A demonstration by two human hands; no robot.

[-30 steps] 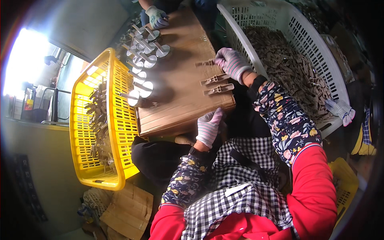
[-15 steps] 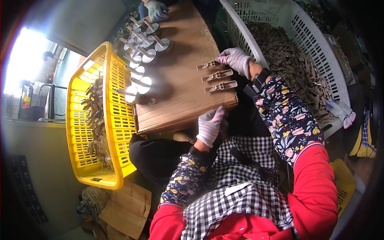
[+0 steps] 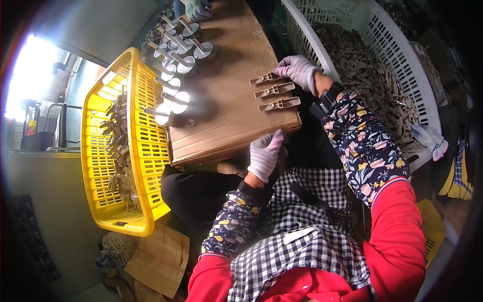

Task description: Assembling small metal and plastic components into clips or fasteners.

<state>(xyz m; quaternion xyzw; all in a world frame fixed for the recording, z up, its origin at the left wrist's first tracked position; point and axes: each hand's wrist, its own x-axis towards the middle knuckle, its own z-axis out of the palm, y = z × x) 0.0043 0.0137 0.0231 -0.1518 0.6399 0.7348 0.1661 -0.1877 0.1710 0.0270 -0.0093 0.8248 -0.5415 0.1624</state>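
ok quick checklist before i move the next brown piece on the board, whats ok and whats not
1. Right hand on the row of three brown pieces: ok, fingertips at the top piece.
2. Pieces lying flat on the cardboard board: ok.
3. Left hand steadying the board's near edge: ok.
4. Grip on a piece: cannot tell, fingers cover the end.
5. White basket stocked with brown parts: ok.
6. Metal funnel-shaped parts clear of the row: ok, across the board.
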